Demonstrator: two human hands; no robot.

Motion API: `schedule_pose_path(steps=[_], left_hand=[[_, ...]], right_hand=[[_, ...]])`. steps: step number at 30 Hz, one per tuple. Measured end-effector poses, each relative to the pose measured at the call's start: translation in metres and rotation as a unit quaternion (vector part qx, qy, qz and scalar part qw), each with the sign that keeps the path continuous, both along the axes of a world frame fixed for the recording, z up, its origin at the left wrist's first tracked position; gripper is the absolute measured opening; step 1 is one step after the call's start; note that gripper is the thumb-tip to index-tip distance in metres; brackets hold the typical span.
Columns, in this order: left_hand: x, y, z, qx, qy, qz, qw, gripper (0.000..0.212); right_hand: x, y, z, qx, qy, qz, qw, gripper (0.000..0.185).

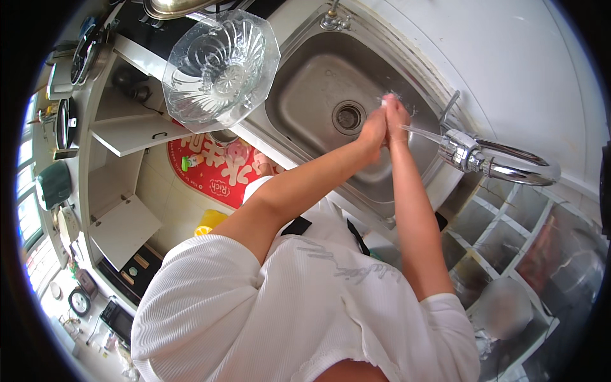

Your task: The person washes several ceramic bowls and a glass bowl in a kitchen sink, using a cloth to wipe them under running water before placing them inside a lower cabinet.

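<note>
My left hand (373, 128) and my right hand (398, 114) are pressed together over the right part of a stainless steel sink (310, 90). A thin stream of water (420, 132) runs from a chrome faucet (458, 150) onto my right wrist. Droplets splash around my fingertips. A small white spot (384, 102) shows between the fingers; whether it is foam or an object is unclear. My palms are hidden. Just left of my hands is the round drain (349, 117) with its strainer.
A clear faceted glass bowl (222, 79) is left of the sink. A second small tap (332, 21) rises at the sink's far edge. Cabinet doors (143, 133) hang open at left above a red floor mat (215, 167). At right stands a rack with compartments (501, 224).
</note>
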State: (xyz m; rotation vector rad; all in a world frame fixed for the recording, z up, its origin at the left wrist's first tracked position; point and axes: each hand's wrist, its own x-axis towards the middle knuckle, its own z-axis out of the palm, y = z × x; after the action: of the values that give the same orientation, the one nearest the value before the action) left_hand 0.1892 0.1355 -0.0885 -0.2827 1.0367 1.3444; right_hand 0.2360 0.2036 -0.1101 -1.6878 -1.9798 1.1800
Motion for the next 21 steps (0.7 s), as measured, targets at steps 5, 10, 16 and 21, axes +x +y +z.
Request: schedule_pose_path(steps=[5,10,16,21], left_hand=[[0.008,0.008,-0.043,0.001,0.018,0.063,0.998,0.042],[0.006,0.010,-0.067,0.010,0.250,-0.048,0.967,0.043],[-0.018,-0.007,-0.036,0.097,0.590,-0.310,0.739,0.038],[-0.071,-0.060,-0.011,0.161,0.115,-0.095,0.975,0.042]], right_hand=[[-0.004,-0.010,0.013,-0.416,0.209,-0.047,0.884,0.046],[-0.006,-0.014,-0.003,-0.343,0.235,-0.137,0.899,0.041],[0.005,-0.008,-0.024,-0.430,0.314,-0.179,0.827,0.041],[0.006,-0.002,0.010,-0.448,0.446,-0.130,0.764,0.048]])
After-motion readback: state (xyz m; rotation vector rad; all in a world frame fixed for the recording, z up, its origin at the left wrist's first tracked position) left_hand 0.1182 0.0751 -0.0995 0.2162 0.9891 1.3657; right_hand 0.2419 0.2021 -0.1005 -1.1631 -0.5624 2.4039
